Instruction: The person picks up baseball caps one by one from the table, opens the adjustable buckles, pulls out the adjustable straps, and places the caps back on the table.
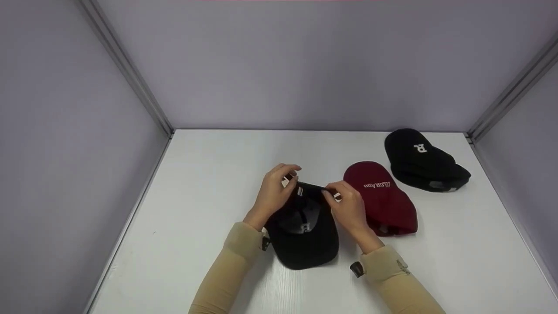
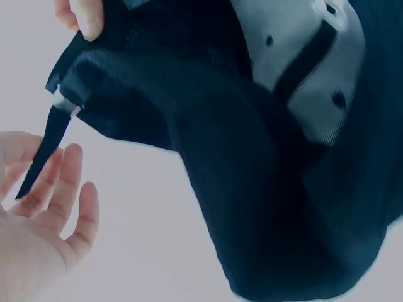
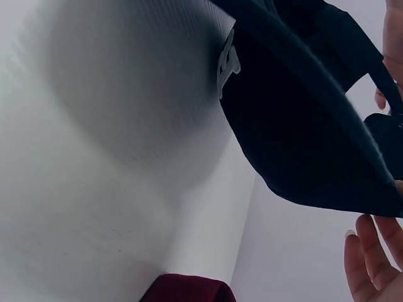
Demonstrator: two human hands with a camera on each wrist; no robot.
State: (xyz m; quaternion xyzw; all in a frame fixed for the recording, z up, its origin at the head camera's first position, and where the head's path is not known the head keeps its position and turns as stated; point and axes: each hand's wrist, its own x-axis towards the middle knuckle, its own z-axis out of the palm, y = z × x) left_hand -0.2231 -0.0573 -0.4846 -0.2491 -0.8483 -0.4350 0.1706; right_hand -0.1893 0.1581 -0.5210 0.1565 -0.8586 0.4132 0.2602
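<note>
Two caps, the red cap (image 1: 375,194) and the far black cap (image 1: 412,161), lie at right, seemingly finished. The near black cap (image 1: 305,253), at centre, appears midway: the left hand (image 1: 272,192) holds its strap end (image 2: 45,146) (sticking out past a pale clip (image 2: 65,102)), the right hand (image 1: 350,209) pinches the rim (image 1: 311,186).

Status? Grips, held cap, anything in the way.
Left grip at strap, pinch unclear. Right grip pinching black cap by its edge, interior visible. Red cap close beside right grip, apparently not blocking.

High, downward head view; 2 near wrist views; handheld black cap (image 1: 306,246) in all
</note>
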